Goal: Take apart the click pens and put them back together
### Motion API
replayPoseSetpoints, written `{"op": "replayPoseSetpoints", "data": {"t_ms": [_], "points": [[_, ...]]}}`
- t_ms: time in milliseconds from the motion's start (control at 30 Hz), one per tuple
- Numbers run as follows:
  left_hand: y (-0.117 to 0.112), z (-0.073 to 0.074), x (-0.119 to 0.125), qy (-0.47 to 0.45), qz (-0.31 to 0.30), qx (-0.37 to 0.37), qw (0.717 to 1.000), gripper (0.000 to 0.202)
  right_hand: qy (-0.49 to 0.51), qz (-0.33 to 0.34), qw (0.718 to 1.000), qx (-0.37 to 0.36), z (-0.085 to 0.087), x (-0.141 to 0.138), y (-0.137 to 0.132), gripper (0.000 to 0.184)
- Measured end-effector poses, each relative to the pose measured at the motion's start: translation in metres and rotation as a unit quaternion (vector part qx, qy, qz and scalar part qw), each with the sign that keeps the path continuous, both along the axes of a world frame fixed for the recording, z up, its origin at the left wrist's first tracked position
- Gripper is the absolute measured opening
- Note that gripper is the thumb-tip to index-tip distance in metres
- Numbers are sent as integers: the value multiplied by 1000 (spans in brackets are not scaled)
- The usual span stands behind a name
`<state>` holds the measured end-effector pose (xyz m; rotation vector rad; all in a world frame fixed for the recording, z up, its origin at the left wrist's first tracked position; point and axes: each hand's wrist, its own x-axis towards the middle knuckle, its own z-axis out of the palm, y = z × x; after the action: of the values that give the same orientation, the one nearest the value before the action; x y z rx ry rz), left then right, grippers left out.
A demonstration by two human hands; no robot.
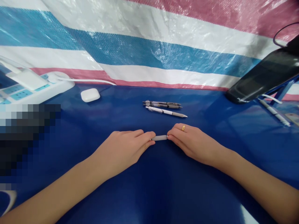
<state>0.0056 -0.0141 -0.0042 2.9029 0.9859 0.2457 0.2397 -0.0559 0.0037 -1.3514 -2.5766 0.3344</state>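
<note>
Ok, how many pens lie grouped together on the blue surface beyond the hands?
3: two dark-barrelled pens side by side, and a white pen lying just below them, nearest the hands. None looks hidden.

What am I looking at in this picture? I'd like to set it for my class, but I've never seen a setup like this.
There is no machine here: these are a person's own bare hands, seen from a camera worn on their head, looking forward and down. The left hand and the right hand, which wears a gold ring, hold a short pale grey tube between their fingertips, one at each end. On the glossy blue surface lie three pens, a white rounded case and a white power strip. A striped plastic sheet hangs behind.
</note>
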Motion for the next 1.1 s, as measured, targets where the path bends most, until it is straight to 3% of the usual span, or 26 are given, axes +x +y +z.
{"op": "replayPoseSetpoints", "data": {"t_ms": [233,433,767,1000,1100], "points": [[1,-2,0,5,2,5,1000,28,-14,-19,1000,-9,-4,-2,0,26],[0,-2,-1,15,4,-2,1000,28,16,-33,999,-22,-3,-1,0,3],[0,-2,-2,8,4,3,1000,27,-14,0,1000,-13,-1,-2,0,30],[1,-3,-2,9,3,0,1000,28,0,-28,999,-20,-2,-2,0,7],[1,-2,-1,9,3,0,1000,28,13,-32,999,-29,1,-3,-1,8]]}}
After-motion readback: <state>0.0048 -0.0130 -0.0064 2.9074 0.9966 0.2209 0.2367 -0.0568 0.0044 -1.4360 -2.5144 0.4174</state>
